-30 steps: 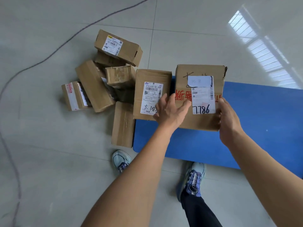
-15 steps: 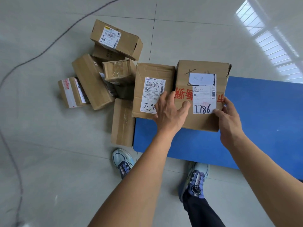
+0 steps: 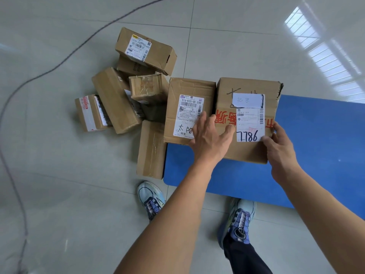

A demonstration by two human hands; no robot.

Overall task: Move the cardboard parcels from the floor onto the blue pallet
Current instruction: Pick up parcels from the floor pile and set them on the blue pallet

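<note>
A large cardboard parcel (image 3: pixel 246 86) with red print and a "7786" label lies flat on the left end of the blue pallet (image 3: pixel 316 145). A second labelled parcel (image 3: pixel 189 88) sits against its left side, half over the pallet's edge. My left hand (image 3: pixel 211 135) lies flat with fingers spread across the seam between these two parcels. My right hand (image 3: pixel 280 147) touches the large parcel's near right corner with loose fingertips. Several more parcels (image 3: pixel 114 99) are piled on the floor to the left.
A narrow parcel (image 3: pixel 151 149) lies on the floor tight against the pallet's left edge. A dark cable (image 3: pixel 59 64) curves over the grey tiles at the far left. My two shoes (image 3: pixel 151 198) (image 3: pixel 240 216) stand just before the pallet's near edge.
The large parcel has settled on the pallet. My left hand slid from its left side onto the top towards the neighbouring parcel; my right hand loosened at the right corner.
</note>
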